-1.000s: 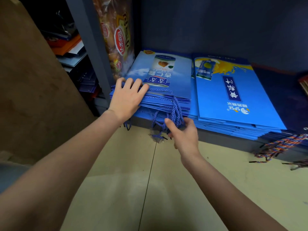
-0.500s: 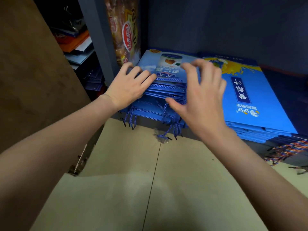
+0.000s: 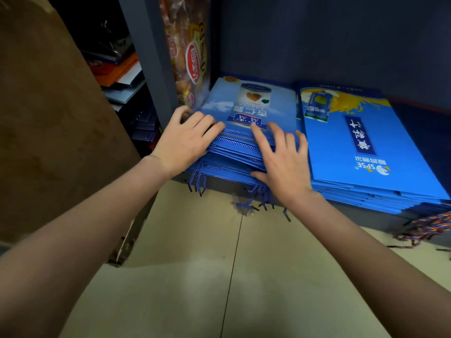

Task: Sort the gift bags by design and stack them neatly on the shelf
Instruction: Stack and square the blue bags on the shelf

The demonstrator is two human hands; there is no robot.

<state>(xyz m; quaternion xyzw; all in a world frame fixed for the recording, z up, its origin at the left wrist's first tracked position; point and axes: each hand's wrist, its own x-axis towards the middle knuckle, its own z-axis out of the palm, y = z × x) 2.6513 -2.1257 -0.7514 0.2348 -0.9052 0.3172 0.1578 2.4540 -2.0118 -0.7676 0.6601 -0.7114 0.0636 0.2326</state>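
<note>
2 stacks of flat blue gift bags lay side by side on the bottom shelf (image 3: pixel 366 211), both reaching its front edge. The left stack (image 3: pixel 253 111), printed with a can and a heart, sat at the shelf's left end against the grey upright post (image 3: pixel 151 69). The right stack (image 3: pixel 361 147), printed with a yellow splash and a white SPSE logo, lay just beside it, its bags fanned out toward the front edge.

The left hand (image 3: pixel 188 142) rested on the front left corner of the left stack, fingers spread and slightly bent over the top bags, grasping nothing. The right hand (image 3: pixel 280 159) lay on the front right part of the same stack, fingers straight and spread, pressing down on the staggered bag edges.

Blue rope handles (image 3: pixel 253 198) hung over the shelf's front edge above the tiled floor (image 3: pixel 219 276). Multicoloured rope handles (image 3: pixel 429 228) trailed below the right stack. A packaged snack bag (image 3: pixel 192 57) stood upright behind the left stack, beside the post.
</note>
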